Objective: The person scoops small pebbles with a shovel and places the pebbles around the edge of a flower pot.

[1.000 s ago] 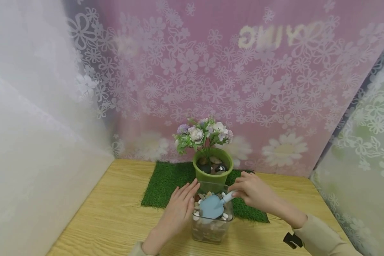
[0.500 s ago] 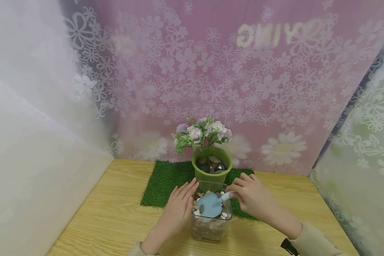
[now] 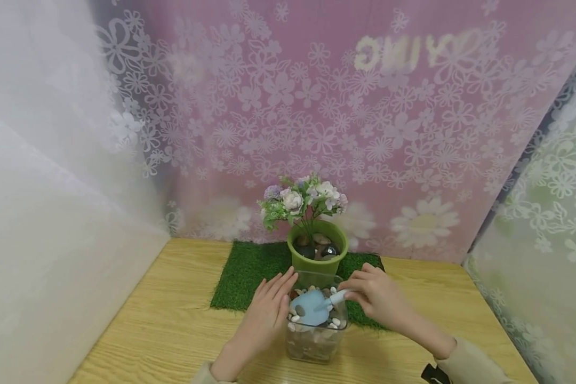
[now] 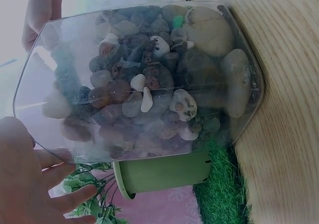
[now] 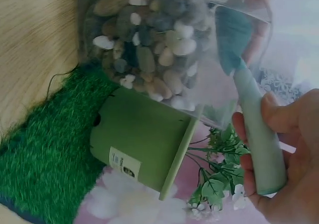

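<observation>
Dark stone [image 3: 300,310] aboard the little shovel [image 3: 315,309]!

So, small change but a good one. A second ago we see no stone on that blade. Now one sits near its tip, at about 9 o'clock, and the whole blade is a bit closer to the left wall of the clear tub [image 3: 313,349]. To us that reads as the scooping starting to pay off, though it's the only stone we can make out on there, and it's close enough to the edge that a tilt could lose it.

The right hand [image 3: 376,292], at 2 o'clock from the tub, has thumb and fingers wrapped on the shovel's handle; the right wrist view shows that grip nicely. The left hand [image 3: 264,313] hasn't really budged: over at 9 o'clock, fingers long and straight against the tub's side, holding nothing. Steadying it, we reckon.

The shovel's blade is inside the rim, over the other stones [image 5: 169,50], with the handle poking out toward 2 o'clock. The tub stands on the wooden table [image 3: 144,320]. At 12 o'clock, just behind it, we've got the green pot [image 3: 314,266] with its flowers [image 3: 301,201], on the grass mat [image 3: 249,282].
</observation>
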{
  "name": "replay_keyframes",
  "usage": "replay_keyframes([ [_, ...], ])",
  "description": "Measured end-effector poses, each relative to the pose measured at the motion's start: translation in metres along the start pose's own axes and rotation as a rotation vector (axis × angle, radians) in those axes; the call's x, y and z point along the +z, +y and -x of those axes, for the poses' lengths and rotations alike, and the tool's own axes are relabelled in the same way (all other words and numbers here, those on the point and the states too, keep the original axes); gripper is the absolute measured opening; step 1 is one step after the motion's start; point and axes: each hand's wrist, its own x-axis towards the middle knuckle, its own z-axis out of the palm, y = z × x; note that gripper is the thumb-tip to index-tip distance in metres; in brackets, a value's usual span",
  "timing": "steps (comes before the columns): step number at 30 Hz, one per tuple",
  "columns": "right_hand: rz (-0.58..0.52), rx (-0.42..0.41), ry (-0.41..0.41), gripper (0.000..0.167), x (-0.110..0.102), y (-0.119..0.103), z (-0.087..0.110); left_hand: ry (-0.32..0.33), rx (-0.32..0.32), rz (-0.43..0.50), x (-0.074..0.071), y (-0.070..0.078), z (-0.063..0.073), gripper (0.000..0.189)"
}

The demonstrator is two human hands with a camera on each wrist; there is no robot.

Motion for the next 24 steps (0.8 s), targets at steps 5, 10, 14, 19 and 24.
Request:
replay_keyframes([
  [5, -0.131, 0.167, -0.088, 0.016, -0.007, 0.003, 0.004, -0.004, 0.007, -0.005, 0.001, 0.0, -0.001, 0.045],
  [10, -0.19, 0.278, -0.083, 0.017, -0.011, 0.008, 0.011, 0.009, 0.018, -0.02, 0.004, -0.001, 0.0, 0.045],
  [14, -0.192, 0.288, -0.046, 0.017, -0.01, 0.012, 0.017, 0.012, 0.015, -0.022, 0.003, -0.001, 0.0, 0.045],
  [19, -0.208, 0.31, -0.015, 0.018, -0.008, 0.017, 0.026, 0.009, 0.015, -0.019, 0.002, -0.001, 0.0, 0.046],
  [24, -0.212, 0.3, 0.031, 0.02, -0.004, 0.018, 0.033, 0.013, 0.013, -0.01, 0.001, -0.002, 0.0, 0.045],
])
